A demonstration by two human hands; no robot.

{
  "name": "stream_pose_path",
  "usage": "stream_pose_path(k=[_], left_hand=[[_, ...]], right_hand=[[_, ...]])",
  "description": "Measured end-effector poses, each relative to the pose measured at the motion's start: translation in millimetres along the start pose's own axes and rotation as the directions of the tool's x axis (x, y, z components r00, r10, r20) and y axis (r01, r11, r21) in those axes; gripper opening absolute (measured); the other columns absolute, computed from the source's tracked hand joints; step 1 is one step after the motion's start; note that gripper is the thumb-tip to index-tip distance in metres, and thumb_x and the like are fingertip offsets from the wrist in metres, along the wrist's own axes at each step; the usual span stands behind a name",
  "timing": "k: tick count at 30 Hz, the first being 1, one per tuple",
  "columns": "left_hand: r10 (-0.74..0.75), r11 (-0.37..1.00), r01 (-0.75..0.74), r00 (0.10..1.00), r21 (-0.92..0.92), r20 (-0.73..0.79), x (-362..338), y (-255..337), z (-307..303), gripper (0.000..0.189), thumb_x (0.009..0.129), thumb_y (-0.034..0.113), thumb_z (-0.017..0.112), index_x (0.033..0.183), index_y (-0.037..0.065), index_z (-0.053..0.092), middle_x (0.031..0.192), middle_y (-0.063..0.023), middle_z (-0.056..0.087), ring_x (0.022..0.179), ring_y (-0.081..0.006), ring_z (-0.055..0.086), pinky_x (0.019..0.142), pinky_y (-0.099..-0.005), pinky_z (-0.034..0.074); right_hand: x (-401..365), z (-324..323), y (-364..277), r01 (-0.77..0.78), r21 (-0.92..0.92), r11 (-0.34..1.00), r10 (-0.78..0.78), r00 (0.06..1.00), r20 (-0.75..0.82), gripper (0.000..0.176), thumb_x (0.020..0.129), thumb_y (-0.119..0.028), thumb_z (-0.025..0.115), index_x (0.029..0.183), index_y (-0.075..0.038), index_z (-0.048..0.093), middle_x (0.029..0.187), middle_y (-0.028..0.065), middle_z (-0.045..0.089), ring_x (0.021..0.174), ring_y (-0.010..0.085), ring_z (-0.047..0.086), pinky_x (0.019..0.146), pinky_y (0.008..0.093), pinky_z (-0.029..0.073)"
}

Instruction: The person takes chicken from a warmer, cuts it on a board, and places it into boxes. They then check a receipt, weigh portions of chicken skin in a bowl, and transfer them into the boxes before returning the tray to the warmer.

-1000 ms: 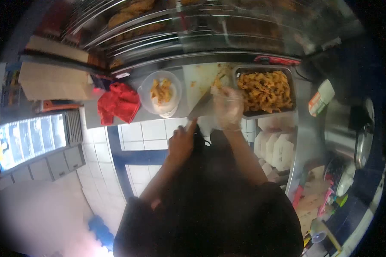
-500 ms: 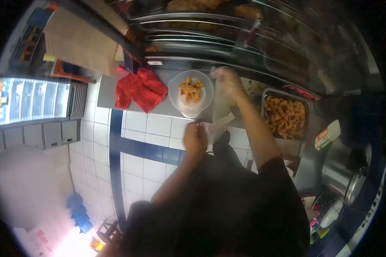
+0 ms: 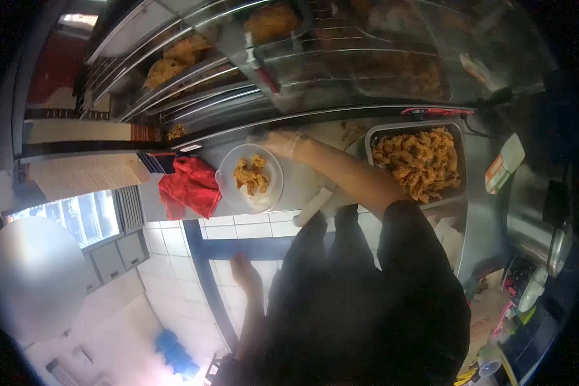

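Observation:
A clear round bowl with several pieces of fried food in it stands on the metal counter. My right hand, in what looks like a thin clear glove, is just beyond the bowl's far right edge; its fingers are blurred. Below the counter edge, over the floor, hangs my left hand, away from the bowl, its fingers too unclear to read. A white handle sticks out over the counter's front edge. Right of my right forearm sits a metal tray heaped with fried pieces.
A red cloth lies left of the bowl. Behind the counter stands a glass display case with racks of fried food and tongs. At the right are a carton and a large metal pot.
The view has shifted and turned. My right hand has moved left towards the bowl. My left hand has dropped away from the counter's front edge.

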State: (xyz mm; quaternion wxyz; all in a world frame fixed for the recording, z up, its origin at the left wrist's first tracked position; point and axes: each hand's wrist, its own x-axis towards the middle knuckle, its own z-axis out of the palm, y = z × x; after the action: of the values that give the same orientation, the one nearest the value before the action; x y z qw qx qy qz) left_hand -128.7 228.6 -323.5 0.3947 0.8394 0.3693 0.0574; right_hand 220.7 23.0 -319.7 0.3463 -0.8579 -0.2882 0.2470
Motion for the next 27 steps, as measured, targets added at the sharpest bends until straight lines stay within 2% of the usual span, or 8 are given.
stream_pose_path(k=[4,6,10,12,14,21,25,27], left_hand=[[-0.007,1.000,0.006,1.000,-0.023,-0.009,-4.8,-8.6,8.4,0.024,0.100,0.020,0.052,0.107,-0.002,0.061,0.097,-0.0137,0.066,0.091,-0.0227,0.062,0.083,-0.0352,0.049],[-0.036,0.994,0.034,0.999,-0.104,-0.016,-6.6,23.0,7.7,0.024,0.101,0.022,0.053,0.105,0.000,0.062,0.090,-0.0097,0.065,0.084,-0.0170,0.059,0.077,-0.0320,0.048],[0.122,0.989,-0.126,0.990,-0.073,-0.064,0.9,13.0,2.9,0.023,0.101,0.023,0.057,0.103,0.001,0.063,0.074,-0.0034,0.057,0.065,-0.0107,0.048,0.058,-0.0291,0.043],[0.022,0.988,-0.028,0.999,-0.150,-0.040,3.1,11.3,-0.9,0.022,0.100,0.021,0.058,0.099,0.000,0.064,0.073,-0.0051,0.059,0.067,-0.0101,0.050,0.060,-0.0290,0.044],[0.063,0.986,-0.080,0.991,-0.148,-0.118,4.2,12.6,-1.7,0.021,0.097,0.020,0.060,0.100,0.000,0.067,0.074,-0.0079,0.062,0.066,-0.0111,0.053,0.061,-0.0299,0.045],[0.030,0.952,-0.062,0.993,-0.299,-0.110,15.2,29.6,0.5,0.021,0.096,0.021,0.061,0.103,0.002,0.067,0.078,-0.0132,0.067,0.067,-0.0169,0.060,0.064,-0.0338,0.049],[0.410,0.836,-0.385,0.912,-0.391,-0.021,1.2,91.6,-1.2,0.015,0.090,0.013,0.065,0.100,0.003,0.067,0.089,-0.0154,0.069,0.078,-0.0319,0.067,0.070,-0.0402,0.054],[0.609,0.751,-0.557,0.792,-0.354,0.047,-24.9,152.4,-10.0,0.035,0.088,0.032,0.071,0.106,0.002,0.065,0.092,-0.0136,0.067,0.084,-0.0298,0.069,0.074,-0.0406,0.055]], right_hand=[[-11.8,-8.1,-1.8,-0.275,0.049,0.960,0.269,0.957,0.104,0.047,0.100,-0.046,0.039,0.124,-0.015,0.064,0.113,0.0198,0.069,0.110,0.0372,0.064,0.099,0.0446,0.047],[-7.2,-0.8,12.1,-0.074,-0.012,0.997,0.074,0.994,0.081,0.048,0.099,-0.047,0.040,0.120,-0.012,0.065,0.108,0.0210,0.069,0.108,0.0372,0.064,0.098,0.0446,0.047],[-1.0,21.7,49.9,-0.087,0.071,0.994,0.094,0.991,-0.100,0.031,0.096,-0.029,0.055,0.114,-0.006,0.067,0.096,0.0190,0.069,0.097,0.0352,0.068,0.085,0.0433,0.054],[-22.7,14.4,45.5,0.004,-0.165,0.986,-0.049,0.962,-0.269,0.024,0.092,-0.019,0.061,0.110,-0.004,0.067,0.096,0.0187,0.070,0.090,0.0331,0.069,0.081,0.0412,0.055],[-55.4,-1.5,11.3,-0.194,0.001,0.981,0.175,0.880,-0.442,0.025,0.090,-0.028,0.068,0.109,-0.012,0.070,0.094,0.0159,0.072,0.083,0.0285,0.070,0.082,0.0394,0.054],[-92.4,-14.3,-89.6,-0.127,-0.007,0.992,0.116,0.924,-0.364,0.040,0.087,-0.044,0.071,0.111,-0.011,0.070,0.103,0.0103,0.073,0.096,0.0212,0.070,0.089,0.0351,0.052],[-98.3,-33.4,-115.8,-0.072,0.161,0.984,0.148,0.834,-0.531,0.045,0.094,-0.039,0.064,0.123,-0.004,0.062,0.117,0.0129,0.065,0.105,0.0220,0.063,0.088,0.0377,0.052],[-121.7,-36.4,-141.6,0.012,0.283,0.959,0.161,0.800,-0.579,0.059,0.094,-0.047,0.063,0.135,-0.005,0.055,0.132,0.0177,0.059,0.117,0.0261,0.058,0.094,0.0419,0.050]])
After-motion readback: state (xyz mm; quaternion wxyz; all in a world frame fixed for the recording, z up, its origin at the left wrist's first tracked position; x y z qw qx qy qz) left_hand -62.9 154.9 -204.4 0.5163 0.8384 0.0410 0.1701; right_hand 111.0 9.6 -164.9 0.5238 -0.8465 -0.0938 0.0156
